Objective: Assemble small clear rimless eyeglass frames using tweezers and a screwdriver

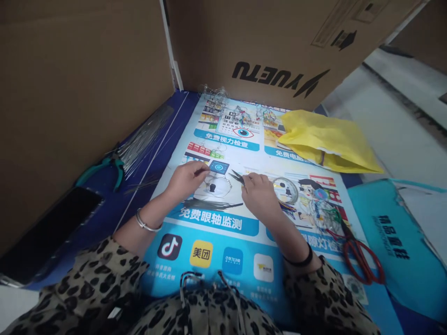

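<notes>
My left hand (190,179) is closed, thumb and fingertips pinched at the edge of a thin wire loop (230,186) with small beads. The loop lies over the printed poster sheet (251,251). In my right hand (260,193) is a pair of needle-nose pliers (238,177), their dark, slim jaws slightly apart and pointing toward the left fingertips. My palm hides the pliers' handles. Below the loop lie dark wire pieces (213,204). Right of my right hand is a round coil of wire (296,188).
Teal-handled pliers (120,174), a bundle of straight wires (143,139) and a black phone (52,228) lie left. Right are red-handled scissors (365,263), tangled wire pieces (330,216), a yellow bag (324,137) and a blue bag (384,218). Cardboard (272,37) walls the back and left.
</notes>
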Demonstrator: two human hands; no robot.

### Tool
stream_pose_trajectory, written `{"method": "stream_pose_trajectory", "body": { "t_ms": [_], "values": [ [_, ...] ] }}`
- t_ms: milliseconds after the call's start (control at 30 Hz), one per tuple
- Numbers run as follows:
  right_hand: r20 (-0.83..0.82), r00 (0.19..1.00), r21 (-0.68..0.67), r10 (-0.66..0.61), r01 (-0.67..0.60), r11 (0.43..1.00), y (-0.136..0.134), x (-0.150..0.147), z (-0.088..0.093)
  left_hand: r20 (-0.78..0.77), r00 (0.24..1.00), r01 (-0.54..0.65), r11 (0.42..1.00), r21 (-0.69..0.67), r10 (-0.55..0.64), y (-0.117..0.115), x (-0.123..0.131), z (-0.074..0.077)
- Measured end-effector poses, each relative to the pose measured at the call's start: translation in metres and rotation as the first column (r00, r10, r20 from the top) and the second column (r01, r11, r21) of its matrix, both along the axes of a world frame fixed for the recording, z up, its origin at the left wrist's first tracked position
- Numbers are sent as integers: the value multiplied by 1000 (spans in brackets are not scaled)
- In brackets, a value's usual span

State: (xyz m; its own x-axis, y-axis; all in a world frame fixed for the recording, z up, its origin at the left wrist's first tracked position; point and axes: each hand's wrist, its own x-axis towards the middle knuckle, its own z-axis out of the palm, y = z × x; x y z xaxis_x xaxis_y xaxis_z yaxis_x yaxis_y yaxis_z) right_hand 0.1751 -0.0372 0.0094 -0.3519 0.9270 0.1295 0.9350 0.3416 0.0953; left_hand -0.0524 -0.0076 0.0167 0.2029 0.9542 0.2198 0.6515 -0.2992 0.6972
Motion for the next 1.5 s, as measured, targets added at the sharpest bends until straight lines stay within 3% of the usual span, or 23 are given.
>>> {"method": "stream_pose_trajectory", "body": {
  "t_ms": [133, 233, 333, 467, 733, 1067, 1200, 1267, 1333, 1400, 1500],
  "values": [
    [52, 998, 49, -31, 28, 998, -2, -4, -3, -319, 930, 174, 983, -64, -185, -17, -11, 31],
    [38, 999, 64, -27, 25, 998, -1, -3, -4, -472, 853, 187, 975, -120, -221, -39, -21, 42],
    [26, 999, 80, -30, 28, 996, 0, -2, -4, -555, 796, 188, 970, -156, -244, -61, -29, 36],
    [17, 999, 109, -31, 29, 994, 0, -3, -6, -564, 808, 121, 985, -124, -170, -78, -35, 23],
    [10, 999, 116, -44, 43, 992, 0, -6, -8, -550, 812, 191, 979, -66, -195, -78, -44, 4],
    [-23, 999, 137, -27, 30, 990, 3, -3, -11, -613, 750, 292, 956, -31, -249, -78, -44, 14],
    [-181, 974, 270, 139, -86, 959, -4, -3, -8, -630, 736, 318, 948, 1, -246, -78, -42, 13],
    [-277, 905, 296, 323, -239, 925, -10, -8, -5, -636, 729, 333, 943, 7, -253, -79, -42, 12],
    [-376, 786, 236, 491, -431, 871, -17, -16, -3, -640, 725, 344, 939, 15, -255, -80, -41, 12],
    [-442, 723, 186, 531, -505, 843, -24, -24, -1, -638, 727, 347, 937, 26, -252, -80, -40, 12],
    [-445, 729, 152, 520, -511, 846, -29, -31, -3, -626, 737, 352, 935, 33, -256, -81, -39, 12]
  ]
}}
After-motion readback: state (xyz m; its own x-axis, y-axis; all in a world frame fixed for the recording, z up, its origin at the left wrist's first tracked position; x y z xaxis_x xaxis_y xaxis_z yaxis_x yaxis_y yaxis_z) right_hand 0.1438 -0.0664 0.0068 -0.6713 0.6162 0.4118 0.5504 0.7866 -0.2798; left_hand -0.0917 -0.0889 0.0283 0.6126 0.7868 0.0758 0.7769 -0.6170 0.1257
